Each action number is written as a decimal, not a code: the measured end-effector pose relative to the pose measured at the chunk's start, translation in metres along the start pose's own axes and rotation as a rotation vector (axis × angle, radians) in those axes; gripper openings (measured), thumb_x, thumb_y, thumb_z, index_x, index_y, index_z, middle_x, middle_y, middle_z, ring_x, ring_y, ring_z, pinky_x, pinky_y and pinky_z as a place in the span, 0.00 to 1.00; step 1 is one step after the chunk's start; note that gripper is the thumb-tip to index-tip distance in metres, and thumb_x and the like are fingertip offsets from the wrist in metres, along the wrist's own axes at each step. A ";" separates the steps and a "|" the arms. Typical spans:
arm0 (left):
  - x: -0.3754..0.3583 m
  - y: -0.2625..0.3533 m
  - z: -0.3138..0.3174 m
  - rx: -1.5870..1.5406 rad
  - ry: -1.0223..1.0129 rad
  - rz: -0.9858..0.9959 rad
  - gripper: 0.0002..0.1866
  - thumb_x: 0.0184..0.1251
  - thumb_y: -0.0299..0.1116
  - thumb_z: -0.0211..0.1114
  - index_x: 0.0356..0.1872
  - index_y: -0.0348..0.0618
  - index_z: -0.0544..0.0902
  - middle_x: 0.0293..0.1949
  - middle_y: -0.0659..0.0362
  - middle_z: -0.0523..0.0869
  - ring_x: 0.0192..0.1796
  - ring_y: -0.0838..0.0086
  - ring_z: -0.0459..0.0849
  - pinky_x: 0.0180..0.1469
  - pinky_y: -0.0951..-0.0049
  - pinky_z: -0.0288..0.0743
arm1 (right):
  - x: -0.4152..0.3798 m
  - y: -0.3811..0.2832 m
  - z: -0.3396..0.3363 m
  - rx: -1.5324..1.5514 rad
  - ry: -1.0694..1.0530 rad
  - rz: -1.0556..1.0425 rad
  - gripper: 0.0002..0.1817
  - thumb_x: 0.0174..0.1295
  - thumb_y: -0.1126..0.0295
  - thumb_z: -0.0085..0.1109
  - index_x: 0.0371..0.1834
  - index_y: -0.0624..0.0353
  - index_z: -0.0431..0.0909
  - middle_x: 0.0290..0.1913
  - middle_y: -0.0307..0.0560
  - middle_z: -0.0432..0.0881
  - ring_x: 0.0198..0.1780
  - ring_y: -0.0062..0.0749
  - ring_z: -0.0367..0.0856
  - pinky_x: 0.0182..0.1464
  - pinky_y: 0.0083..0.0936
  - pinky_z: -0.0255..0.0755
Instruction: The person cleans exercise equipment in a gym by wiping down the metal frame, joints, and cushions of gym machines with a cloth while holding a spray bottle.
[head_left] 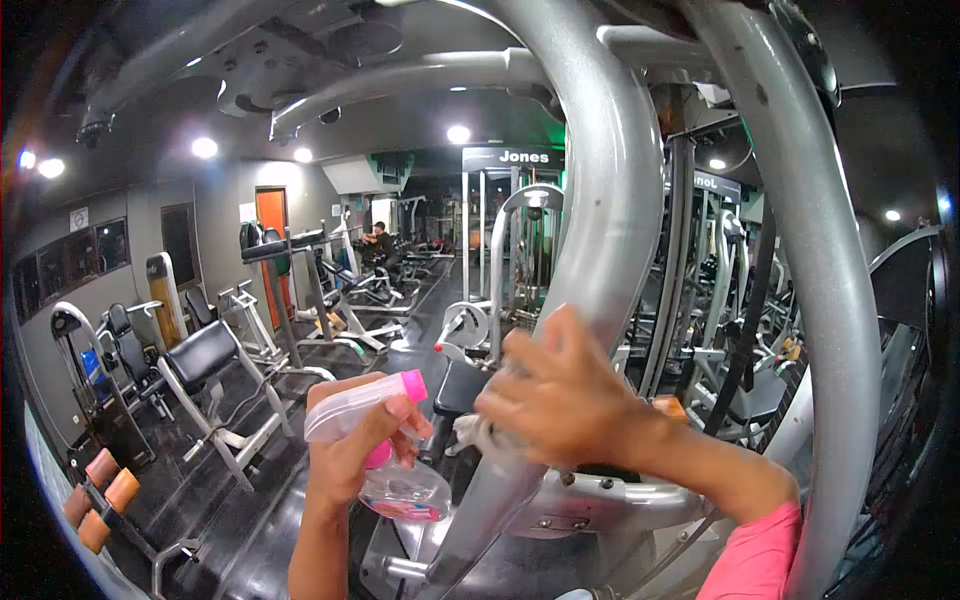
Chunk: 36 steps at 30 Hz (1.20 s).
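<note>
My left hand [365, 440] is wrapped round the neck of a spray bottle [405, 492], which has a clear body, a whitish spray head and a pink nozzle. The nozzle points to the upper right. Against a thick silver machine tube [608, 190], my right hand [555, 400] presses a pale cloth [488, 435]; the hand is somewhat blurred. Part of the cloth shows below the fingers, and the rest is hidden behind them. The bottle is just left of the tube.
Another curved silver tube [815, 250] rises close on the right, with a crossbar [610, 495] below my right forearm. A padded bench [200, 350] and several gym machines stand to the left. Far back, a person [379, 243] is among the equipment.
</note>
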<state>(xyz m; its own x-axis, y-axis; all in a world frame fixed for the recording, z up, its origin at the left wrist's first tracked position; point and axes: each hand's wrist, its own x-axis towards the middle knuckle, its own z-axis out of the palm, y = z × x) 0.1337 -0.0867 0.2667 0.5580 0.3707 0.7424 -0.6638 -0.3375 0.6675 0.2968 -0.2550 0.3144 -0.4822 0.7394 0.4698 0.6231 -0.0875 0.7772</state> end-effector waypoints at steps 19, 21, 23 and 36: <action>0.076 0.023 0.055 0.147 -0.033 0.307 0.15 0.68 0.37 0.59 0.35 0.32 0.85 0.24 0.55 0.85 0.16 0.74 0.79 0.20 0.77 0.71 | -0.019 0.057 -0.017 -0.072 0.349 0.049 0.15 0.47 0.64 0.68 0.42 0.41 0.83 0.41 0.28 0.78 0.50 0.29 0.73 0.47 0.38 0.68; 0.070 0.032 0.057 0.112 0.075 0.213 0.19 0.68 0.45 0.59 0.28 0.36 0.82 0.21 0.53 0.83 0.16 0.72 0.79 0.17 0.74 0.69 | 0.001 0.077 -0.046 -0.160 0.210 0.122 0.16 0.47 0.64 0.69 0.42 0.42 0.83 0.41 0.29 0.79 0.49 0.30 0.73 0.47 0.39 0.67; 0.064 0.037 0.053 0.132 0.098 0.188 0.20 0.66 0.46 0.60 0.28 0.36 0.82 0.21 0.53 0.83 0.16 0.72 0.79 0.16 0.75 0.69 | 0.012 0.091 -0.056 -0.158 0.430 0.347 0.13 0.43 0.55 0.72 0.31 0.42 0.82 0.37 0.27 0.81 0.47 0.30 0.73 0.48 0.41 0.63; 0.031 0.044 0.038 0.101 -0.018 0.074 0.16 0.66 0.37 0.63 0.29 0.29 0.83 0.21 0.52 0.84 0.15 0.77 0.78 0.17 0.78 0.70 | 0.006 0.101 -0.048 -0.059 0.444 0.152 0.20 0.35 0.61 0.76 0.35 0.46 0.82 0.36 0.32 0.81 0.44 0.34 0.75 0.46 0.38 0.66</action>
<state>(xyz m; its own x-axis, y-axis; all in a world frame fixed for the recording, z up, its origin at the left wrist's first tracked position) 0.1414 -0.1228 0.3213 0.5189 0.3265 0.7900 -0.6501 -0.4494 0.6127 0.3277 -0.2913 0.4158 -0.6128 0.3599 0.7035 0.6773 -0.2194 0.7022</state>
